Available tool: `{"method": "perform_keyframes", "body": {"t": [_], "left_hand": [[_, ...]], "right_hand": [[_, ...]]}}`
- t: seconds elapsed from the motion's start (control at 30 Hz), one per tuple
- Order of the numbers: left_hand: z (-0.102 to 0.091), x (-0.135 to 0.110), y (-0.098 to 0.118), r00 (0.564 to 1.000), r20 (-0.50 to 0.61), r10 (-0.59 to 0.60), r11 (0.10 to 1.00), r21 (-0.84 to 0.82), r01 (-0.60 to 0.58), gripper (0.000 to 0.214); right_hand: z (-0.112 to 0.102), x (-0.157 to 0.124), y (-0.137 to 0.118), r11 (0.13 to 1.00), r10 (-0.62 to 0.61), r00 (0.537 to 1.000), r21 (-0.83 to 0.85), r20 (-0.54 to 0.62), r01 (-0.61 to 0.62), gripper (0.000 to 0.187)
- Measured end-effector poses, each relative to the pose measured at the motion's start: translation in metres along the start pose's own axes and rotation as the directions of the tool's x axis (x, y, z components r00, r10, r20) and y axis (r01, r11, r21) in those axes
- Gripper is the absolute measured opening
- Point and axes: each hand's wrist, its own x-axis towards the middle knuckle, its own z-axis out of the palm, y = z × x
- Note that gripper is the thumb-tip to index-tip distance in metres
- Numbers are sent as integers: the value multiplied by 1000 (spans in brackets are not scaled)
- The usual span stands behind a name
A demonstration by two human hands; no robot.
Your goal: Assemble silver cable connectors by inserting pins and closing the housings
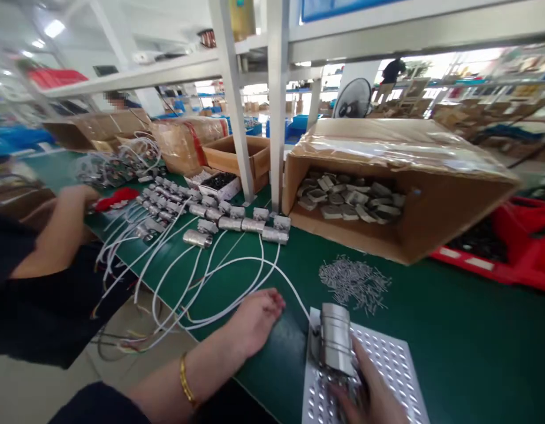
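My right grip (376, 391) closes round the metal fitting (335, 338), over the perforated plate (389, 359) near the surface's (479, 341) front edge; my left grip (260, 321), loosely half-open, is near that edge; pins (354, 281) lie beyond the plate

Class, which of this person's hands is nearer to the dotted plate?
Right. The right hand is over the plate, holding a metal part; the left hand is apart from it, off to its left.
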Motion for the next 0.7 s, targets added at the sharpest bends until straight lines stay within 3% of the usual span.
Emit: {"method": "perform_keyframes", "body": {"t": [0.1, 0.23, 0.33, 0.43, 0.5, 0.57, 0.7], "left_hand": [[1, 2, 3, 996, -33, -83, 991, -107, 79, 36], [5, 1, -10, 993, -25, -119, 988, -99, 116, 23], [5, 1, -18, 998, 12, -58, 998, 23, 58, 14], [-4, 2, -17, 994, 88, 68, 966, 243, -87, 9], [-14, 3, -11, 972, 119, 201, 877, 420, -233, 12], [-21, 7, -3, 932, 163, 324, 727, 587, -356, 15], [-16, 31, 10, 848, 323, 420, 414, 763, -496, 23]], "right_hand": [[-1, 0, 0, 996, 2, 997, -87, 75, 4, 56], [2, 3, -8, 998, 4, 995, -65, 96, 2, 54], [-1, 2, -14, 999, -6, 996, -36, 88, 9, 52], [-3, 2, -17, 999, 35, 996, -17, 85, -34, 49], [-3, 3, -17, 999, 43, 995, -22, 93, -41, 50], [-3, 3, -15, 999, 45, 994, -28, 102, -42, 51], [-2, 3, -15, 998, 58, 995, -15, 84, -57, 50]]}}
